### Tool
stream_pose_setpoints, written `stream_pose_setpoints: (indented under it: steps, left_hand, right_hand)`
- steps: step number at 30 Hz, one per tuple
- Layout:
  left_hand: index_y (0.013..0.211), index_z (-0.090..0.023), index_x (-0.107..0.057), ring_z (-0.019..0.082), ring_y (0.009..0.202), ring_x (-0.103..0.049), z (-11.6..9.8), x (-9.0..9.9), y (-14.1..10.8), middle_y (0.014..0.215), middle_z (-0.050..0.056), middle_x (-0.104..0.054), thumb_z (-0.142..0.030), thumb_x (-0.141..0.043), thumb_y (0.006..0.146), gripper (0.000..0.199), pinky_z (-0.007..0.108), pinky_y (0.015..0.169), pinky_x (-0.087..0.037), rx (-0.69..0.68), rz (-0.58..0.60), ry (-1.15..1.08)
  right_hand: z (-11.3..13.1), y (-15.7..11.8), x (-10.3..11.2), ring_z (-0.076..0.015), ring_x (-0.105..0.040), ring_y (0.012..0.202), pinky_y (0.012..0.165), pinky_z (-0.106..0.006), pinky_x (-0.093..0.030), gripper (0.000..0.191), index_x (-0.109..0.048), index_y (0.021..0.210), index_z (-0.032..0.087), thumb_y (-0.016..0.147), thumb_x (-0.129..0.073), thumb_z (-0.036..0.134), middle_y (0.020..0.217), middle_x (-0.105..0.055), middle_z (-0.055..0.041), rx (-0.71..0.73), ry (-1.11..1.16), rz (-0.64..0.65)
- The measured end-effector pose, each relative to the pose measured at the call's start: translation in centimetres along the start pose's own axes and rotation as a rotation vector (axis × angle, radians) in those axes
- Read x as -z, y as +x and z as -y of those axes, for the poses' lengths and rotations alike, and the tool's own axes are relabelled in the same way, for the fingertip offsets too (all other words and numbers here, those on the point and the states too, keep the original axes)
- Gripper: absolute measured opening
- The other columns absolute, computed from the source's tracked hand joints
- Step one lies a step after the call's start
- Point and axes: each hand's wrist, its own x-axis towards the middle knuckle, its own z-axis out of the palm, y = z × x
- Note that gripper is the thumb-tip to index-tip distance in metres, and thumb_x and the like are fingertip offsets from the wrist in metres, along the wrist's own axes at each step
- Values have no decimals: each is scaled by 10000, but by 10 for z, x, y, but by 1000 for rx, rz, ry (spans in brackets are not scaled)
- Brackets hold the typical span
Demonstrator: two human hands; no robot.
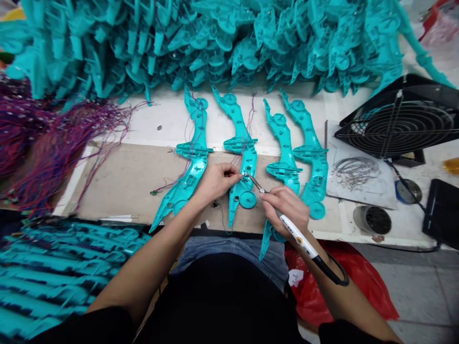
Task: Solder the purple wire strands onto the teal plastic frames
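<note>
A white soldering iron point(296, 234) with a black cord is in my right hand point(287, 210), its tip at the lower part of a teal plastic shell point(247, 160). My left hand point(219, 181) pinches at the same spot; what lies between thumb and forefinger is too small to make out. Thin red and purple wires point(250, 125) run along this shell. To its left lies another teal shell point(196, 165) with wires and a small green circuit board point(153, 192). Two more shells, a nearer one point(285, 153) and a farther one point(311, 153), lie to the right.
Teal shells point(222, 38) are heaped along the back, and more point(46, 272) are stacked at lower left. A wire bundle point(32, 143) lies at left. At right stand a black fan point(401, 117), coiled solder wire point(355, 172) and a round tin point(373, 220). A red bag point(344, 282) sits below.
</note>
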Motion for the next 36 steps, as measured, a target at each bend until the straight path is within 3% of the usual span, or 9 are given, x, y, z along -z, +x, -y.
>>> stream_pose_setpoints:
  steps: [4, 14, 23, 26, 28, 30, 32, 33, 36]
  left_hand:
    - [669, -128, -655, 85, 530, -460, 0, 0, 1, 564, -18, -570, -259, -690, 670, 135, 205, 509, -370, -2, 4, -8]
    - [666, -129, -643, 84, 535, -459, 4, 0, 2, 578, -19, -560, -297, -690, 654, 174, 203, 500, -366, 1, 16, -8]
    - [670, -121, -623, 74, 528, -442, 4, -1, 3, 573, -28, -524, -277, -670, 673, 163, 201, 494, -347, -2, 33, 10]
    - [755, -127, -635, 88, 546, -466, 6, -1, 3, 606, -21, -535, -277, -668, 695, 165, 211, 511, -377, -27, 28, 65]
    - [915, -136, -630, 120, 658, -533, 4, 3, -2, 736, 7, -584, -279, -687, 699, 265, 233, 582, -432, -119, -58, 153]
    - [1044, -154, -593, 177, 887, -569, -3, 11, -17, 952, 60, -603, -277, -696, 710, 370, 285, 714, -473, -277, -212, 313]
    - [1029, -165, -586, 211, 1033, -534, -11, 20, -42, 1063, 89, -580, -255, -668, 755, 300, 337, 824, -462, -456, -298, 491]
    - [979, -166, -593, 212, 1024, -534, -14, 25, -57, 1043, 89, -584, -242, -645, 783, 217, 349, 838, -452, -541, -276, 572]
    - [845, -161, -603, 189, 825, -549, -11, 30, -100, 859, 69, -608, -267, -620, 835, 108, 336, 747, -435, -738, -32, 786]
  right_hand:
    - [0, 0, 1, -179, -596, 739, 680, -335, -526, 261, -684, 1015, 237, 797, -609, 114, 747, -611, -42, 15, 7, 36]
    - [-1, 2, 4, -173, -594, 752, 692, -342, -524, 285, -666, 1028, 211, 787, -606, 73, 766, -621, -36, 45, 26, -19]
    - [4, 1, 12, -174, -603, 768, 698, -341, -514, 262, -678, 1005, 202, 791, -607, 69, 802, -643, -54, -3, 20, -47]
    - [6, 0, 14, -173, -611, 761, 694, -341, -515, 230, -685, 983, 210, 805, -596, 94, 800, -642, -51, -32, -3, -49]
    - [6, -1, 16, -178, -617, 757, 695, -345, -516, 229, -689, 974, 209, 799, -600, 91, 776, -640, -45, -27, -11, -65]
    - [6, -1, 18, -183, -621, 753, 693, -351, -517, 243, -691, 974, 209, 786, -607, 81, 761, -640, -42, -7, -2, -92]
    - [5, -2, 20, -186, -622, 749, 689, -355, -518, 259, -691, 979, 210, 776, -611, 71, 760, -643, -43, 11, 16, -112]
    - [5, -2, 21, -187, -622, 749, 689, -357, -518, 264, -691, 982, 210, 774, -611, 68, 763, -644, -44, 13, 22, -117]
    - [7, -3, 24, -187, -622, 753, 690, -361, -519, 256, -692, 980, 213, 781, -605, 77, 770, -643, -47, -9, 16, -123]
